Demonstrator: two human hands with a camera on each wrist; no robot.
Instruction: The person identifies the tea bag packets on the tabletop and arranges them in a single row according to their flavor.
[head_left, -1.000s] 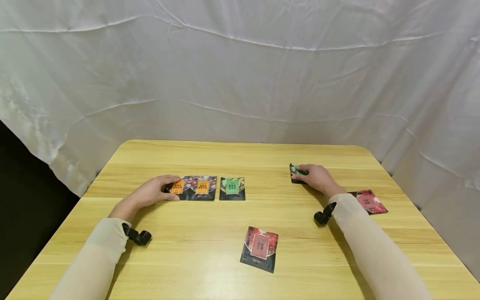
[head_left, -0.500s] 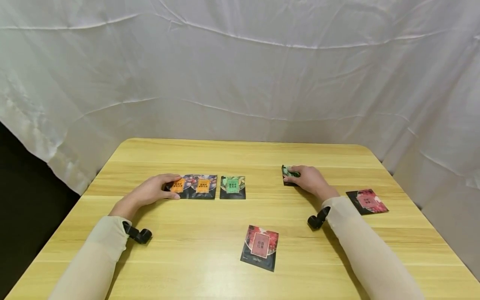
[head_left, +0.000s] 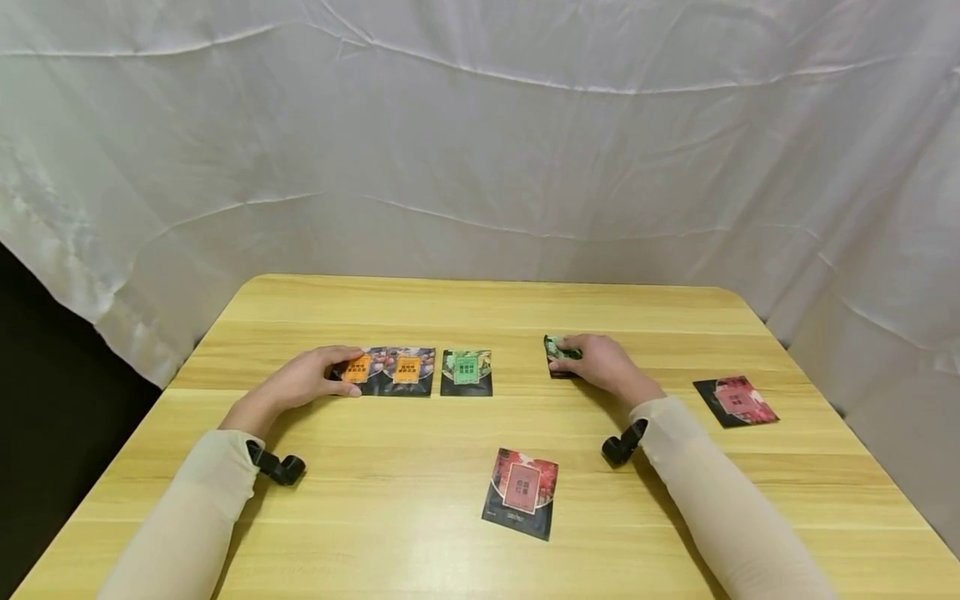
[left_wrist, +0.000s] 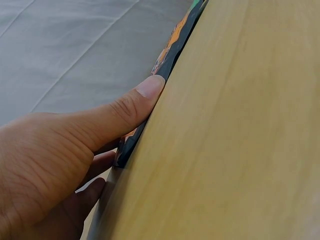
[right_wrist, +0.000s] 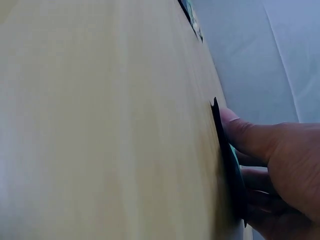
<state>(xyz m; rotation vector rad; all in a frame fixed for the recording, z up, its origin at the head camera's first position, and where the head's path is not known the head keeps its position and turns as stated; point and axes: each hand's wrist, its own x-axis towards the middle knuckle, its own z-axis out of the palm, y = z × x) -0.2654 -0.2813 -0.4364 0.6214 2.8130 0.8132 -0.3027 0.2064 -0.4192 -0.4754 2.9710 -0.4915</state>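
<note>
Two black sachets with orange labels lie side by side at left. My left hand (head_left: pixel 311 375) is on the left orange sachet (head_left: pixel 357 369), thumb at its near edge and fingers at its far edge. Touching it on the right is the other orange sachet (head_left: pixel 407 370). A sachet with a green label (head_left: pixel 467 371) lies flat just right of these, across a narrow gap. My right hand (head_left: pixel 600 363) grips a second green sachet (head_left: pixel 555 354) between thumb and fingers. In the right wrist view this gripped sachet (right_wrist: pixel 230 167) is seen edge-on, slightly above the wooden surface; the hand covers part of it.
A red-labelled sachet (head_left: pixel 521 493) lies slightly turned near the front middle of the wooden table (head_left: pixel 375 517). Another red sachet (head_left: pixel 737 402) lies at the right, beyond my right forearm. A pale cloth (head_left: pixel 480 150) hangs behind the table.
My right hand has moved left with the green sachet, closer to the row. The red sachet at the right is now fully uncovered. My left hand has stayed in place.
</note>
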